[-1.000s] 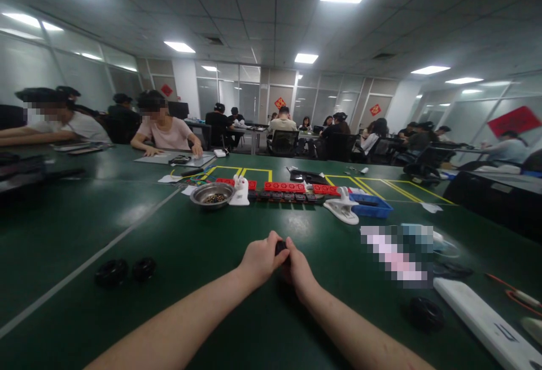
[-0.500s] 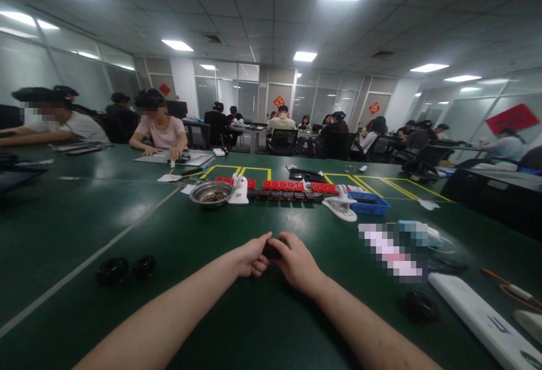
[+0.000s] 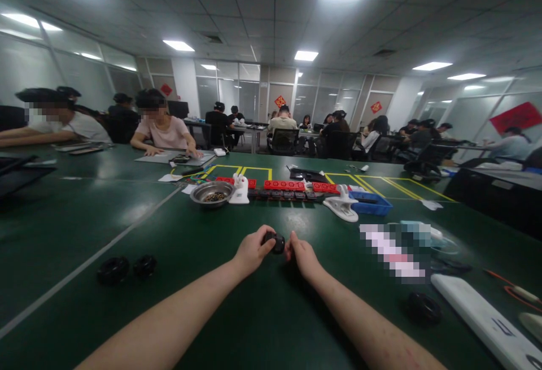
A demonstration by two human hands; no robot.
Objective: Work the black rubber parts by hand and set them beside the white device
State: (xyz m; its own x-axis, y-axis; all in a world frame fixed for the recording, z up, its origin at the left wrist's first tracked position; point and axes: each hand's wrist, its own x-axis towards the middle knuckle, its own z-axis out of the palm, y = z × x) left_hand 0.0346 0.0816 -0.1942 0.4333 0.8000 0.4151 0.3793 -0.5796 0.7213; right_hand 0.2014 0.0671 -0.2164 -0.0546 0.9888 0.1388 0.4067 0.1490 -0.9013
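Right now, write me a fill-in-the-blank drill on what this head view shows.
1. Both hands, the left hand and the right hand, pinch one small ____ part between them.
2. The metal bowl stands on the ____ table.
3. Two black rings lie on the person's ____ side.
4. The blue tray sits beside a white ____.

Missing words: black; green; left; clip

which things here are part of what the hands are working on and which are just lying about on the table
In hand:
- small black round part, held between the left hand and the right hand

Lying about:
- two black rings at the left
- one black ring at the right
- metal bowl
- red strips
- blue tray
- white clip
- white bar
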